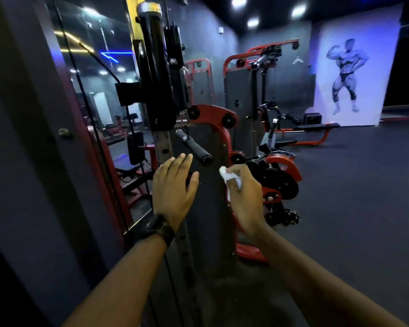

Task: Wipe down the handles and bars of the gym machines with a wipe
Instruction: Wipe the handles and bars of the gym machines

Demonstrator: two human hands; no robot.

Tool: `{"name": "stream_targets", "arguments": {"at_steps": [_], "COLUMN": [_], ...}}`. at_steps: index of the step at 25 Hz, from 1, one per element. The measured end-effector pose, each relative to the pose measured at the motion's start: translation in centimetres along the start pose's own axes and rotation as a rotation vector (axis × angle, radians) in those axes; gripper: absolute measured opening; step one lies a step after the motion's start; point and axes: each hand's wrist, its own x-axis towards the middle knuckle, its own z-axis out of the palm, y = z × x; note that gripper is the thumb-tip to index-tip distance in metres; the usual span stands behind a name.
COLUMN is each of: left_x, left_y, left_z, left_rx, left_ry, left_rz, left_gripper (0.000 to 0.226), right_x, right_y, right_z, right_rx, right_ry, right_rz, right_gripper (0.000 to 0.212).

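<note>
Held left grip spread open, empty, near black handle; pinched crumpled wipe in right grip. Probably needed handle steadied first, then wiped end to end.

Most of the wipe is buried inside my right hand; only a white wad shows above my curled fingers. Both my forearms run off the bottom edge. My left hand covers part of the holed post behind it. The small lump on the wall panel to my left is too blurred to name. The yellow column is cut at the top.
</note>
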Motion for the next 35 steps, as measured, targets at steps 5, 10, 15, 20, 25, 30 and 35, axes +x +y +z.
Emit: {"name": "stream_targets", "arguments": {"at_steps": [5, 10, 15, 20, 25, 30, 35], "left_x": [2.3, 3.9, 2.3, 1.7, 1.6, 1.7, 2.3], "left_y": [1.3, 2.7, 5.0, 7.5, 10.3, 10.6, 9.6], "left_z": [2.7, 4.2, 6.5, 8.4, 10.5, 12.1, 13.1], "left_rx": [0.03, 0.18, 0.358, 0.462, 0.586, 0.667, 0.691], "left_ry": [0.106, 0.189, 0.201, 0.314, 0.338, 0.405, 0.465], "left_rz": [-0.068, -0.069, -0.133, -0.254, -0.442, -0.463, -0.486], "left_gripper": [0.055, 0.05, 0.047, 0.038, 0.038, 0.036, 0.034], "right_x": [5.7, 11.0, 12.4, 12.3, 17.2, 17.8, 17.6], "right_y": [3.1, 4.2, 6.9, 9.9, 12.9, 13.5, 13.1], "right_z": [0.6, 1.9, 4.6, 5.6, 8.1, 8.5, 10.2], "right_rx": [0.022, 0.279, 0.547, 0.66, 0.588, 0.612, 0.669], "right_ry": [-0.015, -0.038, -0.224, -0.623, -0.759, -0.775, -0.732], "right_rz": [-0.007, -0.235, -0.426, -0.684, -0.614, -1.059, -0.693], "right_gripper": [0.021, 0.028, 0.027, 0.033, 0.034, 0.035, 0.027]}}
